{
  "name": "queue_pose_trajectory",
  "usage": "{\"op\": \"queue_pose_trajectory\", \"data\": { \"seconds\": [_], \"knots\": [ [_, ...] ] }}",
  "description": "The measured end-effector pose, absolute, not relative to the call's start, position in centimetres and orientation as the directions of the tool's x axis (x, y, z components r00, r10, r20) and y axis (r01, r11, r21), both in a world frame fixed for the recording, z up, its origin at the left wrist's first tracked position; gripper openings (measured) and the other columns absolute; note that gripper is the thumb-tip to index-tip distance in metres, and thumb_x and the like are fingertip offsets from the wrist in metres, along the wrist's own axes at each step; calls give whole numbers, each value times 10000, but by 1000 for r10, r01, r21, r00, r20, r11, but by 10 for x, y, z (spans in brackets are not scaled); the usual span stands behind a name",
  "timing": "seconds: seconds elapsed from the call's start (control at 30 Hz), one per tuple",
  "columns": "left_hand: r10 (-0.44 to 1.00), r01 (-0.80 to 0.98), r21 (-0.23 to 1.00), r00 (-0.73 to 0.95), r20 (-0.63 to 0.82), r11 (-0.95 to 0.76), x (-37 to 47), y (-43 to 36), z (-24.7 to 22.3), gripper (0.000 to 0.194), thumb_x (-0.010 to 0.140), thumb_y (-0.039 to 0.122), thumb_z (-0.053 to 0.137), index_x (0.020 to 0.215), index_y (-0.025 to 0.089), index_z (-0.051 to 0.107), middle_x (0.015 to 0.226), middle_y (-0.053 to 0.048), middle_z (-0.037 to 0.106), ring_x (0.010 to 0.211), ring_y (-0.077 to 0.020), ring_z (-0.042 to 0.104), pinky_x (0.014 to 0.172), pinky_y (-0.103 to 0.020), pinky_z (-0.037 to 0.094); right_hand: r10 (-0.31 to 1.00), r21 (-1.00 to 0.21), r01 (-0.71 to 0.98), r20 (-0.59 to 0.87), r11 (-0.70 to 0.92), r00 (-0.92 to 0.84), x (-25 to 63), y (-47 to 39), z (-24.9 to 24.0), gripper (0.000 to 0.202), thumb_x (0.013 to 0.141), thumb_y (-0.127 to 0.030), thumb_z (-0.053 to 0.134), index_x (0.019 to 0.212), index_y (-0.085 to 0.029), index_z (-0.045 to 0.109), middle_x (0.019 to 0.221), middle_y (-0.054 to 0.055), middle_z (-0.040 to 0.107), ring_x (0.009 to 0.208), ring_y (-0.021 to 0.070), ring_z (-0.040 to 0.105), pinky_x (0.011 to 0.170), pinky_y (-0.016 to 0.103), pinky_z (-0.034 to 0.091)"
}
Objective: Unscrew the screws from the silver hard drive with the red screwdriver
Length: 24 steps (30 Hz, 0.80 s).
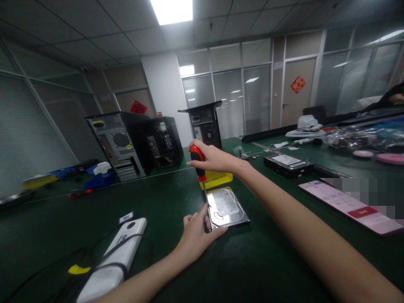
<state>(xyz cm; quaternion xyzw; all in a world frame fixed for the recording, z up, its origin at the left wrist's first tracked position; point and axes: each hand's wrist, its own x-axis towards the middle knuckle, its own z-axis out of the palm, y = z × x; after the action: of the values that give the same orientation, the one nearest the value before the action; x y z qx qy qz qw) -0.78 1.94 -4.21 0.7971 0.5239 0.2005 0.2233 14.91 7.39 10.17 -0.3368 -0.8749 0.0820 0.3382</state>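
Note:
A silver hard drive (227,207) lies flat on the green table (164,248) in front of me. My left hand (196,233) is closed on its near left corner, thumb along the near edge and fingers at the left edge. Above the drive's left side, my right hand (213,158) wraps round the red and black handle of a screwdriver (198,162). The shaft points down, nearly upright, with its tip at the drive's left edge close to my left fingertips. Exactly what the tip touches is too small to tell. A yellow container (221,180) sits just behind the drive, partly hidden by my right hand.
A white power bank-like block (115,261) with a black cable lies at near left. Opened computer cases (126,145) stand at the back. To the right are a black drive bay with another drive (287,163), a phone (350,206) and plastic bags (356,136). A person's arm (394,99) shows at far right.

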Motion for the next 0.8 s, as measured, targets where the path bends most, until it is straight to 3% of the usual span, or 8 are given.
{"op": "queue_pose_trajectory", "data": {
  "seconds": [0.2, 0.5, 0.8],
  "knots": [
    [919, 747, 552, 381, 100, -370, -7, 20, -42, 789, 713, 678, 512, 1335, 210, 387, 790, -19, 551, 840, -249, 481, 767, -337, 314, 644, -355, 546, 537, 759, -545, 148, 73, 101, 397, 775, -354, 506, 1114, -187, 384, 750, 7, 511, 621, 131, 494, 599, 262, 374],
    [921, 745, 560, 377, 96, -363, -7, 21, -42, 830, 711, 657, 531, 1367, 185, 344, 799, -22, 569, 846, -251, 494, 788, -348, 315, 652, -364, 550, 533, 752, -539, 147, 71, 103, 326, 821, -340, 440, 1103, -184, 396, 749, 12, 525, 616, 129, 488, 603, 262, 363],
    [927, 738, 582, 367, 79, -341, -7, 22, -43, 927, 694, 686, 533, 1402, 146, 275, 805, -22, 565, 868, -260, 489, 792, -356, 320, 658, -315, 597, 533, 738, -532, 149, 74, 102, 462, 784, -478, 525, 1124, -193, 394, 750, 15, 537, 599, 131, 482, 569, 264, 362]
  ]
}}
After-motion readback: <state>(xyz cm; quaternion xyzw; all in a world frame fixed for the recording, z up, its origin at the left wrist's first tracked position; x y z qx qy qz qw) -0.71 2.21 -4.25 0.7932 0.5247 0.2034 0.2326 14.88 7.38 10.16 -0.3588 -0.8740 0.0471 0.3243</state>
